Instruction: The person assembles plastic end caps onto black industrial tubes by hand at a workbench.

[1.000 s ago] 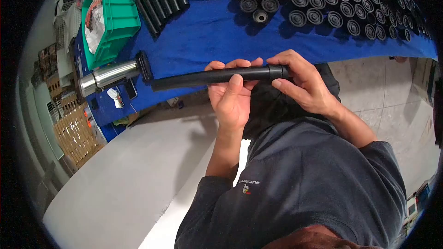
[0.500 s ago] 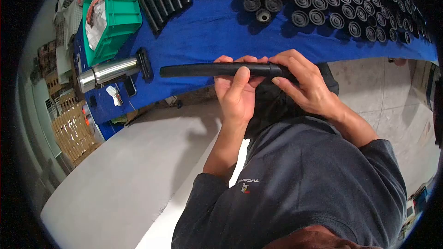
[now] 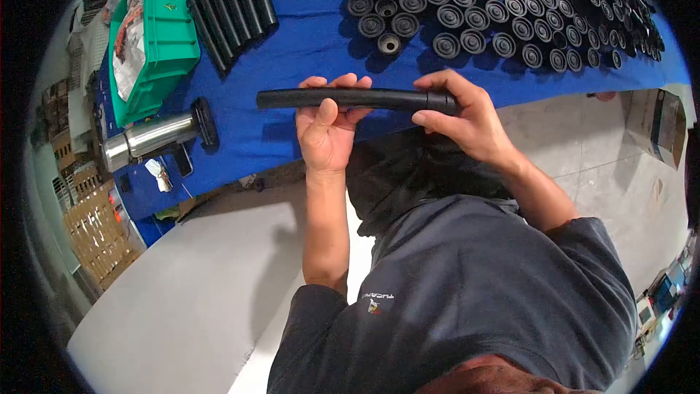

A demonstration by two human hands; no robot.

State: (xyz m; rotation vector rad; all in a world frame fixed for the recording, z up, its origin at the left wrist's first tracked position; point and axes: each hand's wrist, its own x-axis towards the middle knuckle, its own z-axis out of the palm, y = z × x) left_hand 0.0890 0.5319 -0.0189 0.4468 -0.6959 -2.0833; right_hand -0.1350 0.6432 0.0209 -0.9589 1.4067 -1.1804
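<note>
A long black tube (image 3: 386, 98) lies nearly level across both hands, just off the table's front edge. My left hand (image 3: 326, 128) holds it left of its middle, palm up, with fingers behind and the thumb in front. At the tube's right end, my right hand (image 3: 467, 113) pinches a black collar (image 3: 440, 102) between thumb and fingers. The collar's far end is partly hidden by that hand. Beyond the tube, many black ringed round pieces (image 3: 447, 45) stand in rows on the blue-covered table (image 3: 306, 51).
Several black tubes (image 3: 232, 14) lie side by side at the back left, next to a green bin (image 3: 171, 44). A steel flask (image 3: 160, 135) lies near the left edge, with a dark phone-like object (image 3: 182, 160) beside it. A cardboard box (image 3: 656, 120) stands at the right.
My left hand has slid left along the tube. My right fingers have shifted, so the collar shows more. The tube's left end is slightly higher, and the whole view has moved somewhat.
</note>
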